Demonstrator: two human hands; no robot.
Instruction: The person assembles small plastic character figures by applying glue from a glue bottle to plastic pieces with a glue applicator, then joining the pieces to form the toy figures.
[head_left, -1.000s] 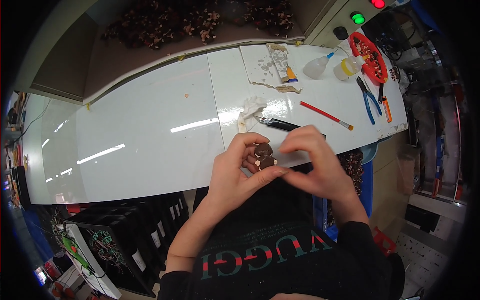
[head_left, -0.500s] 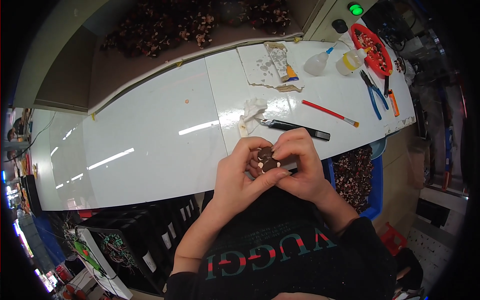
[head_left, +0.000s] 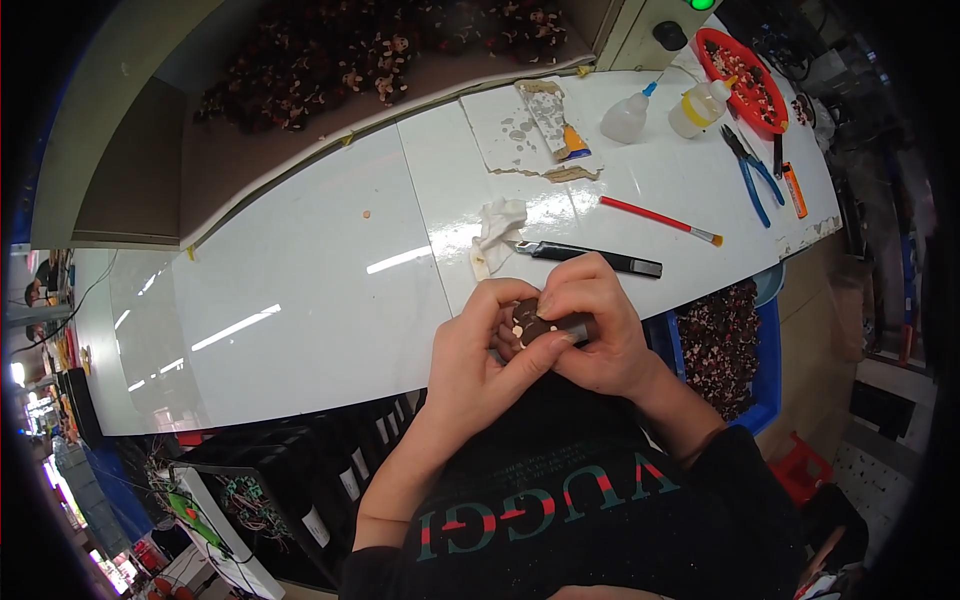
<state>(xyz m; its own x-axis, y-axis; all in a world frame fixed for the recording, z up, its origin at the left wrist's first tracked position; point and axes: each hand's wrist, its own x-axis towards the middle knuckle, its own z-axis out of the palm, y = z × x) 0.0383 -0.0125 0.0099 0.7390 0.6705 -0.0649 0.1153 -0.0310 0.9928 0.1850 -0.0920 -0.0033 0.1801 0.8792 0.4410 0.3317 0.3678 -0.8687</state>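
A small dark brown figure (head_left: 533,330) with round cream-coloured bits is held over the front edge of the white table. My left hand (head_left: 480,350) curls round its left side, with the thumb along the lower edge. From the other side my right hand (head_left: 605,325) pinches it between thumb and bent fingers. A further brown part shows between the right fingers; whether it belongs to the same figure I cannot tell. Fingers cover much of the figure. Just beyond the hands lie a black utility knife (head_left: 590,257) and a crumpled white tissue (head_left: 497,232).
Farther right are a red-handled brush (head_left: 655,219), blue pliers (head_left: 750,178), an orange lighter-like object (head_left: 794,190), two squeeze bottles (head_left: 625,120) (head_left: 698,110) and a red tray (head_left: 781,128). A blue bin (head_left: 768,375) of small brown pieces stands below the table. Torn cardboard (head_left: 545,115) lies near a shelf (head_left: 540,75) piled with brown figures.
The figure has turned slightly in my fingers, and a brown part now shows at the right fingers. Both hands keep their grip. The whole view has shifted a little.
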